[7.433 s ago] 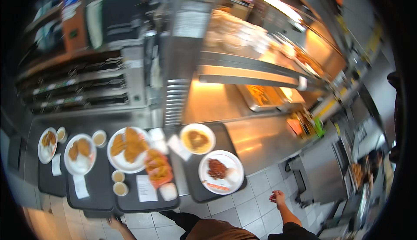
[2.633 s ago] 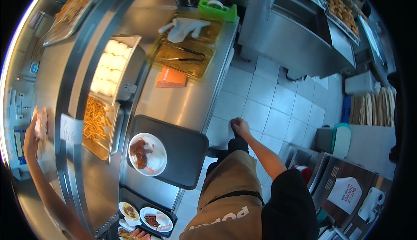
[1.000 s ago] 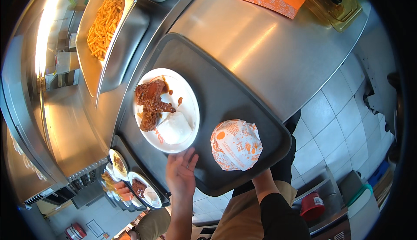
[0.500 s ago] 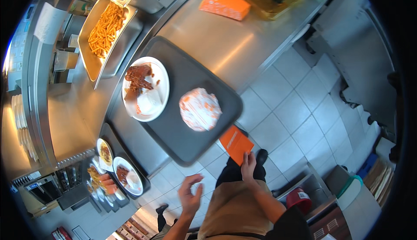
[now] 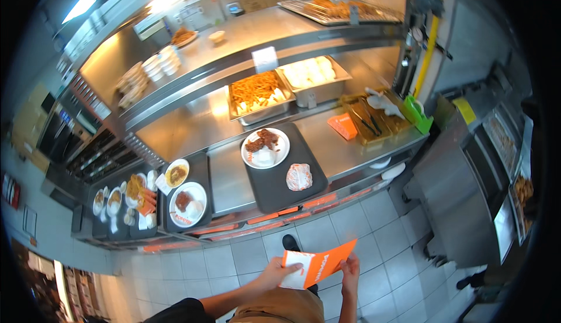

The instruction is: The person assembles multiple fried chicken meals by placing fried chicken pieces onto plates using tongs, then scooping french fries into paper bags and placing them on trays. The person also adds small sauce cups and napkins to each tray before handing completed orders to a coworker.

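Between my hands, above the tiled floor just in front of the counter, is a flat orange and white paper carton (image 5: 326, 263). My left hand (image 5: 277, 273) pinches its white end, thumb on top. The opposite orange edge is gripped in the fingers of my right hand (image 5: 350, 268). Beyond them a dark grey tray (image 5: 270, 191) lies on the steel counter. It bears a white plate (image 5: 248, 158) with sauce-covered brown meat and a white mound. Beside the plate sits a round item in orange-and-white paper (image 5: 299, 177).
Behind the tray stand steel pans of fries (image 5: 255, 93) and of pale rounded pieces (image 5: 310, 73). An orange carton (image 5: 342, 127) lies right of the tray, next to a shallow pan holding black tongs (image 5: 369, 125). Other loaded trays (image 5: 202, 218) line the counter leftward. A steel appliance (image 5: 453, 197) stands right.
My left hand was empty with its fingers apart; now it holds the carton's white end. My right hand has kept hold of the carton. The view has swung round toward the counter.
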Demonstrator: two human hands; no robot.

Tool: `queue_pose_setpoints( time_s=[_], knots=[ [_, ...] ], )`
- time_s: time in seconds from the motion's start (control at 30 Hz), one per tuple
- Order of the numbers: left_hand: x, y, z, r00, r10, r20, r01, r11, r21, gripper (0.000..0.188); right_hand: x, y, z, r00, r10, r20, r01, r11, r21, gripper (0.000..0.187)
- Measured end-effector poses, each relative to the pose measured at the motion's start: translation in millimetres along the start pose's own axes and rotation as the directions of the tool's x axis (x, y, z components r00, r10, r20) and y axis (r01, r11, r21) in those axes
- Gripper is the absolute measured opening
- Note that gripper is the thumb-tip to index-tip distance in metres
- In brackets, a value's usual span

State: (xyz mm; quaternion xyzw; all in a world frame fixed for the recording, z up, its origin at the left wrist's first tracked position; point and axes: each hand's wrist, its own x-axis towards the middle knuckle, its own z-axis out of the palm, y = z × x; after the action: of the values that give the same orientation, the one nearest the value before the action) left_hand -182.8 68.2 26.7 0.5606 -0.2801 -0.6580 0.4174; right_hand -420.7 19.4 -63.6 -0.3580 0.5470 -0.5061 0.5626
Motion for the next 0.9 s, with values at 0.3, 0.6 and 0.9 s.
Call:
queue_pose_setpoints(
  time_s=[0.3,0.6,0.9],
  knots=[
    [25.8,60.0,-117.1,0.914,0.294,0.278,-0.104,0.835,-0.540,0.049,34.1,-95.6,35.6,0.744,0.280,0.607,-0.281,0.955,-0.096,0.011],
    [110.8,82.5,-196.8,0.940,0.312,0.136,-0.144,0.725,-0.673,0.051,104.2,-143.2,172.9,0.508,0.215,0.834,-0.156,0.975,-0.157,0.020],
    [115.2,212.0,-184.8,0.526,0.832,-0.177,-0.545,0.489,0.681,0.043,163.4,-122.3,274.9,0.401,0.148,0.904,-0.662,0.729,0.174,0.018]
  ],
)
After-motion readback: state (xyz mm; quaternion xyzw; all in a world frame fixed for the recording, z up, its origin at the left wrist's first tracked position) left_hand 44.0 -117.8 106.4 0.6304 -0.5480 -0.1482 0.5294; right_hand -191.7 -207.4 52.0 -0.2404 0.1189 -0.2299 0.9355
